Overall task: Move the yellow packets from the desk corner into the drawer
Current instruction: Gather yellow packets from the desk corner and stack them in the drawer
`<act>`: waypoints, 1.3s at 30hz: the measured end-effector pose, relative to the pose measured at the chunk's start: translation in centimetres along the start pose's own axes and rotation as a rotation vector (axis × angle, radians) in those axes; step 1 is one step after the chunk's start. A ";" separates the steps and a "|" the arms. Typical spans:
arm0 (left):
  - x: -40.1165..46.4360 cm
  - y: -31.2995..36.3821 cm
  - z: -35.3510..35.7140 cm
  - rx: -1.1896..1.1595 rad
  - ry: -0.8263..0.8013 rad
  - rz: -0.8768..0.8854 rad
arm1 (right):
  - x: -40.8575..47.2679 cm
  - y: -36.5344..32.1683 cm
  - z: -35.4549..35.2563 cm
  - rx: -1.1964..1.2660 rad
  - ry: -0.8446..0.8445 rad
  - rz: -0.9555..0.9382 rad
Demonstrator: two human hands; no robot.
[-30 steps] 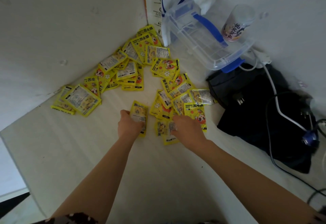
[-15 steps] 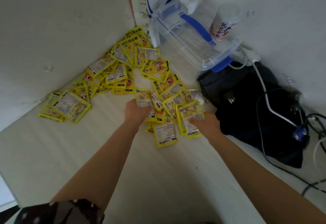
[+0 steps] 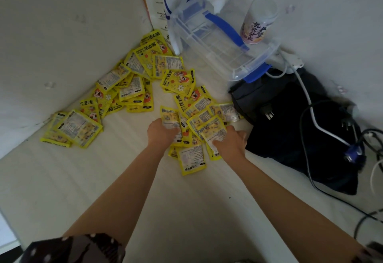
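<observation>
Several yellow packets (image 3: 134, 88) lie scattered across the white desk (image 3: 62, 179), fanning out from the corner between two walls. A nearer heap of yellow packets (image 3: 199, 113) sits right in front of my hands. My left hand (image 3: 161, 132) is closed on a yellow packet (image 3: 170, 117) at the heap's left edge. On the right edge, my right hand (image 3: 230, 142) grips another yellow packet (image 3: 214, 131), lifted at a tilt. One loose packet (image 3: 191, 158) lies between my wrists. No drawer is in view.
A clear plastic box with blue handles (image 3: 217, 43) stands at the back, a printed cup (image 3: 258, 24) on its lid. A black bag (image 3: 300, 130) with cables (image 3: 310, 107) and a blue plug (image 3: 352, 155) lies to the right.
Both hands have slid into the near heap and pushed packets together. The left hand carried its packet to the heap; the right hand has picked up a packet.
</observation>
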State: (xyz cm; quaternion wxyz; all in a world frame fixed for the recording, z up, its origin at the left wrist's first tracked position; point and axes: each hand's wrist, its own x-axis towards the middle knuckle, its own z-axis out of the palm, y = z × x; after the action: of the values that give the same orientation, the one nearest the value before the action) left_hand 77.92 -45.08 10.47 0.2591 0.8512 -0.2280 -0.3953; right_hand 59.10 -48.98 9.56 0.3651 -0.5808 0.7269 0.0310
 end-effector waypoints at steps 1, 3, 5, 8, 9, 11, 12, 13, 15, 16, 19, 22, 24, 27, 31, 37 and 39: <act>-0.2 -0.2 -0.1 -0.012 0.001 -0.011 | -0.1 0.0 0.0 0.000 -0.002 0.000; -0.5 -0.7 -0.4 -0.029 -0.003 -0.029 | -0.4 0.1 0.0 -0.005 -0.003 -0.005; -0.8 -1.5 -0.9 -0.051 0.002 -0.053 | -0.7 0.3 -0.1 0.011 -0.007 -0.017; -1.4 -2.5 -1.6 -0.087 0.012 -0.079 | -1.3 0.5 -0.4 0.073 -0.031 -0.057; -1.5 -3.0 -1.9 -0.102 0.017 -0.082 | -1.5 0.6 -0.5 0.093 -0.032 -0.079; -2.0 -3.9 -2.4 -0.135 0.029 -0.085 | -2.0 1.1 -0.7 0.143 -0.035 -0.105; -2.3 -4.3 -2.6 -0.154 0.034 -0.081 | -2.3 1.3 -0.8 0.174 -0.042 -0.106; -2.4 -4.7 -2.8 -0.181 0.040 -0.072 | -2.6 1.4 -1.1 0.217 -0.055 -0.103; -2.9 -5.2 -3.3 -0.234 0.047 -0.062 | -3.1 1.6 -1.6 0.278 -0.086 -0.099; -3.1 -5.3 -3.6 -0.256 0.050 -0.055 | -3.3 1.6 -1.9 0.267 -0.105 -0.106; -4.0 -5.3 -3.9 -0.364 0.039 -0.044 | -3.3 1.8 -3.1 0.129 -0.111 -0.218; -5.1 -5.2 -3.2 -0.453 -0.018 -0.098 | -2.8 1.6 -4.2 0.081 -0.087 -0.303; -5.8 -5.1 -2.4 -0.507 -0.079 -0.160 | -1.9 1.4 -4.7 0.010 -0.019 -0.360; -7.1 -5.2 -0.9 -0.591 -0.160 -0.240 | -0.2 0.4 -5.3 -0.082 -0.007 -0.412; -8.5 -5.8 1.4 -0.607 -0.102 -0.311 | 2.1 -1.1 -5.3 -0.243 -0.091 -0.447; -9.0 -5.3 3.4 -0.611 -0.066 -0.333 | 2.6 -1.8 -5.2 -0.241 -0.125 -0.455; -9.1 -5.0 3.9 -0.640 -0.066 -0.344 | 2.4 -1.8 -5.2 -0.244 -0.149 -0.486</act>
State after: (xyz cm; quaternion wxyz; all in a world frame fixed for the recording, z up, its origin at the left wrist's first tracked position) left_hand 70.38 -36.88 10.26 0.4346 0.7396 0.0456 -0.5119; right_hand 57.98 -53.94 12.70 0.3416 -0.7740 0.5282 0.0725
